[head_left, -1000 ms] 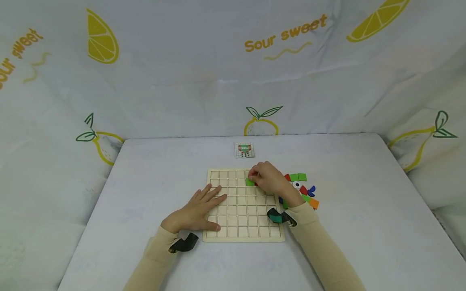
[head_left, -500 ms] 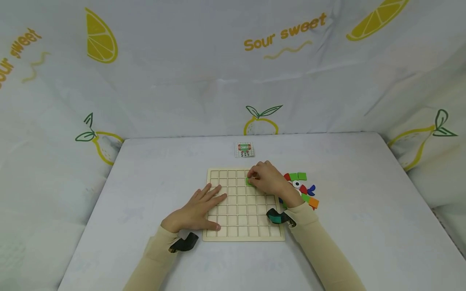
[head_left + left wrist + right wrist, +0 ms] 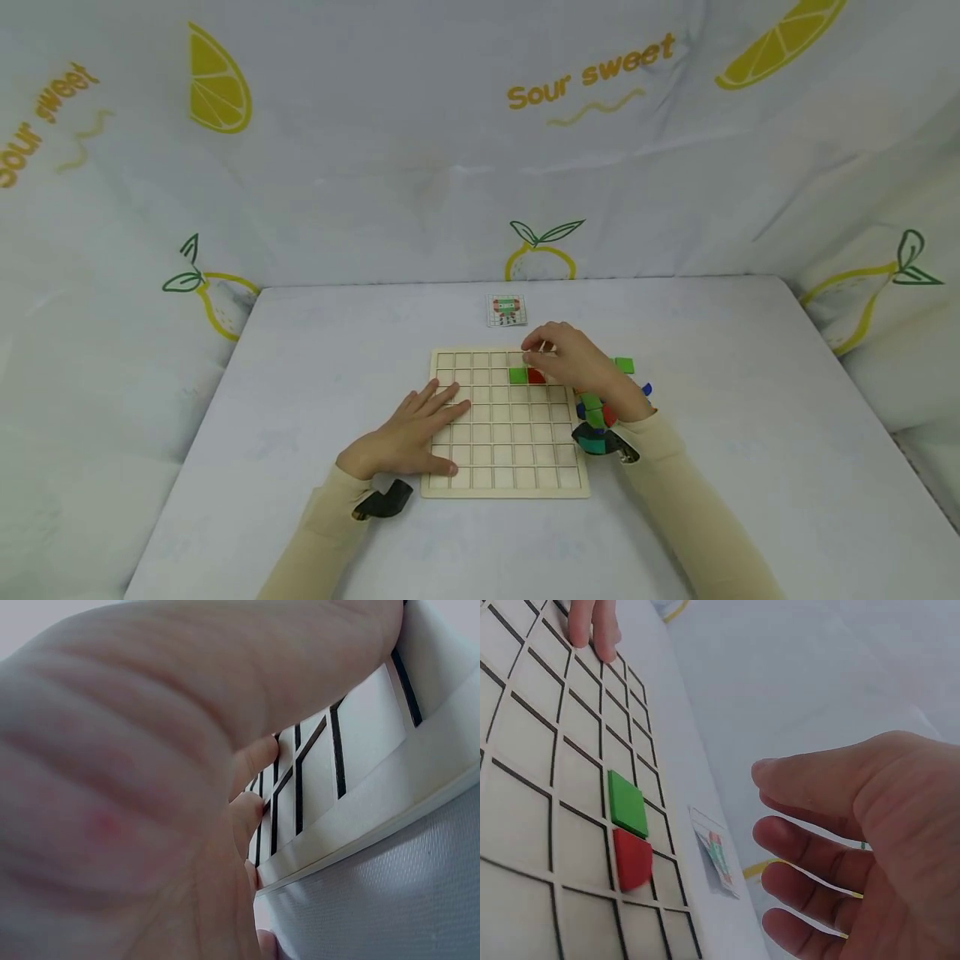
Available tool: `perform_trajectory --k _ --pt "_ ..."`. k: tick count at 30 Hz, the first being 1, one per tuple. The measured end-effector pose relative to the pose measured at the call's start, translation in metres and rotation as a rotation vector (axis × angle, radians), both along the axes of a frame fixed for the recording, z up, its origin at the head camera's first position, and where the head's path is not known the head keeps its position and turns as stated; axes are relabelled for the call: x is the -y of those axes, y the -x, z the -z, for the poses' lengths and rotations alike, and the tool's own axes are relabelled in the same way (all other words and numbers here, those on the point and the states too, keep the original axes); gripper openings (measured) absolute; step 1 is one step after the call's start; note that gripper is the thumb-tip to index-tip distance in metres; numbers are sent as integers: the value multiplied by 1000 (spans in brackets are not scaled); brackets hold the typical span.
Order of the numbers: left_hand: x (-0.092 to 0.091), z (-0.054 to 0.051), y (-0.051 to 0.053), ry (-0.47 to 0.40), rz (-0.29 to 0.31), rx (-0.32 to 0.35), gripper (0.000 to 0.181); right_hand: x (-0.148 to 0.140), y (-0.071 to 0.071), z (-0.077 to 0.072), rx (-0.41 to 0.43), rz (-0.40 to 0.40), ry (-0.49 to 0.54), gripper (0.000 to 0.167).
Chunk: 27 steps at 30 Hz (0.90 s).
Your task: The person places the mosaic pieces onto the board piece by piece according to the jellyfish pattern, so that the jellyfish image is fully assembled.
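Observation:
On the wooden grid board (image 3: 480, 454), a green square tile (image 3: 518, 376) and a red tile (image 3: 536, 377) sit side by side in the second row from the far edge. The red one has a rounded corner in the right wrist view. My left hand (image 3: 405, 433) rests on the board's left side with fingers spread. My right hand (image 3: 577, 358) hovers over the far right of the board, apart from both tiles. Its fingers (image 3: 799, 840) are loosely bent, and nothing shows between them and the thumb.
Several loose coloured tiles (image 3: 593, 408) lie right of the board, partly hidden by my right wrist. A green square (image 3: 624, 365) is among them. A small picture card (image 3: 507, 311) lies beyond the board. White printed cloth (image 3: 420, 200) surrounds the table.
My right hand has let go of the tiles and moved up and right, uncovering the red tile beside the green one. My left hand has stayed in place.

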State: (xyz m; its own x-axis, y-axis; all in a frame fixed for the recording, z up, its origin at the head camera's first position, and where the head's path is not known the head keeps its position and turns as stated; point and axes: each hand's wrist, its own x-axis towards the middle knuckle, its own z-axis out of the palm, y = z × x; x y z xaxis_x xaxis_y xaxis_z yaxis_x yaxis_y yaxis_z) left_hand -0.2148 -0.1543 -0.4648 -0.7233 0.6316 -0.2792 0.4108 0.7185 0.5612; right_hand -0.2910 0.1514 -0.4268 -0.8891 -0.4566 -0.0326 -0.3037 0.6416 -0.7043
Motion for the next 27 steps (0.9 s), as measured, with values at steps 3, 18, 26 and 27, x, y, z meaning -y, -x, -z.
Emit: perform_trajectory --k 3,18,26,27 --pt "0 0 0 -1 2 -1 93 -13 1 -10 -19 4 -26 25" --pt "-1 -1 0 9 -12 5 94 -83 -8 -32 -24 109 -234 27" --pt "-2 -1 0 4 -10 0 94 -101 -10 -18 4 139 -283 31" --pt "-2 -1 -1 5 -11 1 94 -103 -10 -16 13 141 -289 32"
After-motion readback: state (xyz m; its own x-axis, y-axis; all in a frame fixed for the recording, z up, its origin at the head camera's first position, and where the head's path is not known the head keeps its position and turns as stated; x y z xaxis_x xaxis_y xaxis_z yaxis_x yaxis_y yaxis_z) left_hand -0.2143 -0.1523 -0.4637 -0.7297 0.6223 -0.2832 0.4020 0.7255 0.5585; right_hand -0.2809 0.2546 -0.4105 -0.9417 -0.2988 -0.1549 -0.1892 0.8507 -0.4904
